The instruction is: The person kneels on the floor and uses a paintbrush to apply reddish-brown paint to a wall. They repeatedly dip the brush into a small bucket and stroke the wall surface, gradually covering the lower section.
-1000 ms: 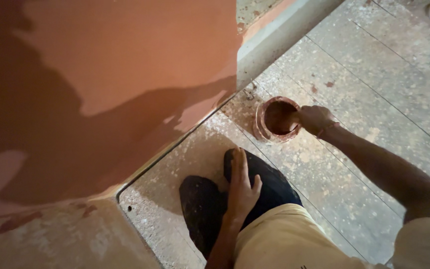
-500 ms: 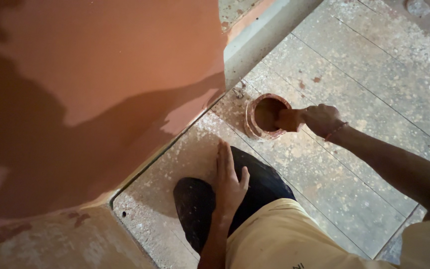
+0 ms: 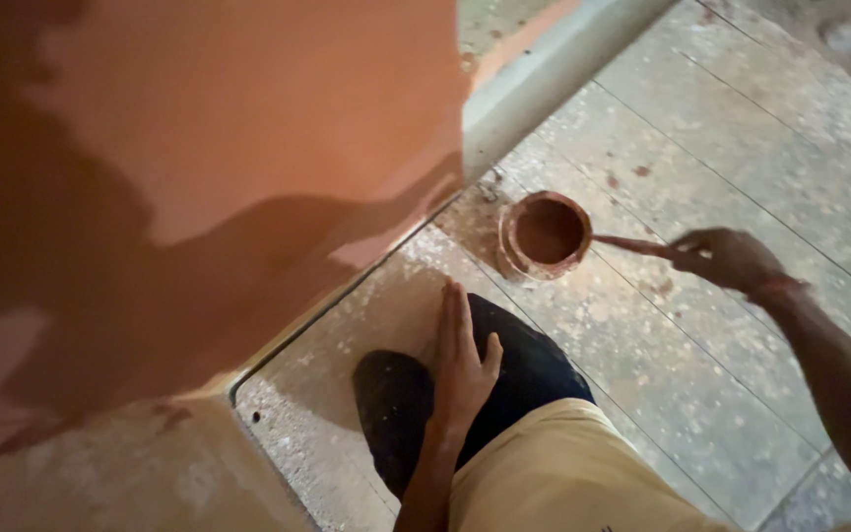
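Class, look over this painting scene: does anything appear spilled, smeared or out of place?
Yes. Reddish-brown drips and smudges spot the speckled grey tiled floor beside the small round paint-caked tin. The tin's outside is coated in paint too. The right hand holds a thin paint-covered stick at its rim; the left hand rests on a dark knee.

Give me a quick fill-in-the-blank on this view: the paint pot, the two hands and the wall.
1. The small round pot smeared with reddish-brown paint stands on the speckled ____ floor.
2. The right hand holds a thin paint-covered stick whose tip points toward the ____.
3. The left hand rests flat on a ____ shoe.
4. The painted wall is a ____ colour.

Missing words: tiled; pot; dark; reddish-brown
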